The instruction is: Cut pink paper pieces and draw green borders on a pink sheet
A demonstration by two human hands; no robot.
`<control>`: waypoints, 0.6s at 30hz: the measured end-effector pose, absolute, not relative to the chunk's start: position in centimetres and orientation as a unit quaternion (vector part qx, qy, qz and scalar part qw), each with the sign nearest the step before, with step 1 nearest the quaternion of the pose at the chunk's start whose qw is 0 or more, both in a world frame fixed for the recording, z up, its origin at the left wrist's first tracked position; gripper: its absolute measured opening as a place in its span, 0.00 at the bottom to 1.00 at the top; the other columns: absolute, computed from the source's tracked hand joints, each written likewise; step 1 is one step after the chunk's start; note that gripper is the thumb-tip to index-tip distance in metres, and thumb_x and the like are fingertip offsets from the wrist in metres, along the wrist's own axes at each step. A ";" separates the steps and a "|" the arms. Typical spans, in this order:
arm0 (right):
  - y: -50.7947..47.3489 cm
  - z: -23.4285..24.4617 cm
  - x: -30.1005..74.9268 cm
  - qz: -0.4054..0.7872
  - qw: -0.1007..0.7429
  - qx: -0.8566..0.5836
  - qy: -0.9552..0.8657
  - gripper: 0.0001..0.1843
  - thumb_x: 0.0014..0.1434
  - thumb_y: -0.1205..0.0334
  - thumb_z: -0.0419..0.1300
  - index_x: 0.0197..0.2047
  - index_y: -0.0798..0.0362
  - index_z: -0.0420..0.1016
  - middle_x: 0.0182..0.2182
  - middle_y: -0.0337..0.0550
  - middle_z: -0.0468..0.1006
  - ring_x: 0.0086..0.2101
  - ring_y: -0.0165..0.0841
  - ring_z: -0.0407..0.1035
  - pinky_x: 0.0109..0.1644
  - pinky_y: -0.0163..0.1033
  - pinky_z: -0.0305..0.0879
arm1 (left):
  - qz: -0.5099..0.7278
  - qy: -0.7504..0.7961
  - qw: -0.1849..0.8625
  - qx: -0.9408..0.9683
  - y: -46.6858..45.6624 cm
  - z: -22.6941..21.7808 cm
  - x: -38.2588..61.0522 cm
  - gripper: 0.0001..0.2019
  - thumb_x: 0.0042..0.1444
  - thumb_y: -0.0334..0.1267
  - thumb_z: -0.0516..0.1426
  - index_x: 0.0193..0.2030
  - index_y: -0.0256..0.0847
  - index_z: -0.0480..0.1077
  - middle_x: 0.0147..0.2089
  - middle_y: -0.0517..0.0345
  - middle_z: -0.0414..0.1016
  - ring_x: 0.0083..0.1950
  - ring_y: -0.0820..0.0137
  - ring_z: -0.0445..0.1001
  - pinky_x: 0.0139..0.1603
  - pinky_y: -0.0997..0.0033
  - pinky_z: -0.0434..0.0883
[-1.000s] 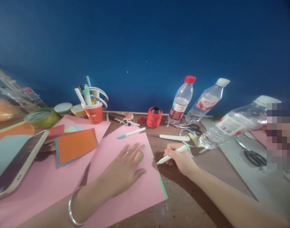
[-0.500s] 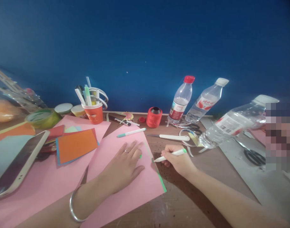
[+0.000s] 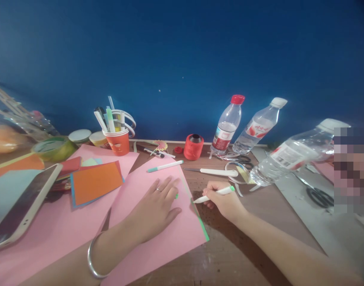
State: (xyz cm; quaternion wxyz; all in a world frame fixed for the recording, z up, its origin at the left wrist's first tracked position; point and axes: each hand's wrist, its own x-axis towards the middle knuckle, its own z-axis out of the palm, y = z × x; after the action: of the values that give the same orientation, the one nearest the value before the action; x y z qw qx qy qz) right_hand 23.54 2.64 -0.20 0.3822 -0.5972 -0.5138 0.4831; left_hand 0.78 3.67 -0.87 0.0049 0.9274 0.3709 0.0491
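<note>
My left hand lies flat with fingers spread on a pink sheet of paper, holding it down; a small green cap shows under the fingertips. My right hand grips a white marker with a green end, its tip touching the sheet's right edge, where a green line runs along the border. A second white marker lies on the paper's far edge.
A phone and orange and red cards lie at left on another pink sheet. An orange cup of pens, a red thread spool, a white knife, scissors and three water bottles stand behind. A blurred person is at right.
My right hand has brought the marker tip leftward onto the paper's right edge. The left hand has stayed flat on the sheet, shifting only slightly.
</note>
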 end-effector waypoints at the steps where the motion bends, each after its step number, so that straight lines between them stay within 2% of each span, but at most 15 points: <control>1: 2.6 -0.2 23.5 0.479 0.381 -0.599 -0.517 0.11 0.46 0.60 0.54 0.15 0.51 0.61 0.11 0.35 0.68 0.15 0.27 0.62 0.20 0.31 0.58 | 0.051 0.371 0.007 0.927 3.7 -0.9 0.8 0.18 0.64 0.46 0.46 0.55 0.38 0.61 0.68 0.48 0.51 0.68 0.55 0.48 0.64 0.48 0.49; 8: 2.7 -0.2 24.0 0.522 0.354 -0.577 -0.518 0.10 0.41 0.63 0.54 0.13 0.52 0.59 0.09 0.33 0.64 0.14 0.26 0.60 0.18 0.30 0.52 | 0.055 0.373 0.011 0.926 3.6 -1.1 0.7 0.18 0.64 0.46 0.45 0.55 0.38 0.61 0.68 0.48 0.51 0.68 0.55 0.47 0.65 0.49 0.49; 13: 2.7 -0.7 24.0 0.518 0.385 -0.571 -0.507 0.10 0.44 0.62 0.54 0.15 0.51 0.60 0.12 0.34 0.67 0.16 0.27 0.63 0.20 0.31 0.56 | 0.056 0.370 0.006 0.927 3.7 -1.2 0.7 0.18 0.64 0.46 0.45 0.55 0.39 0.61 0.68 0.49 0.50 0.68 0.55 0.48 0.64 0.48 0.49; 18: 2.6 -0.5 23.8 0.487 0.377 -0.577 -0.537 0.11 0.46 0.63 0.55 0.15 0.52 0.61 0.12 0.34 0.68 0.16 0.27 0.62 0.21 0.31 0.57 | 0.064 0.373 0.017 0.926 3.7 -1.0 0.7 0.17 0.64 0.46 0.45 0.54 0.38 0.61 0.68 0.49 0.51 0.68 0.55 0.48 0.65 0.48 0.49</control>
State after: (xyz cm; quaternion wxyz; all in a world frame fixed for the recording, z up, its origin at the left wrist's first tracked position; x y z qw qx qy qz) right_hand 23.81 2.60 -0.49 0.3771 -0.5771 -0.5366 0.4866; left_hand 0.75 3.66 -1.02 0.0170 0.9255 0.3729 0.0638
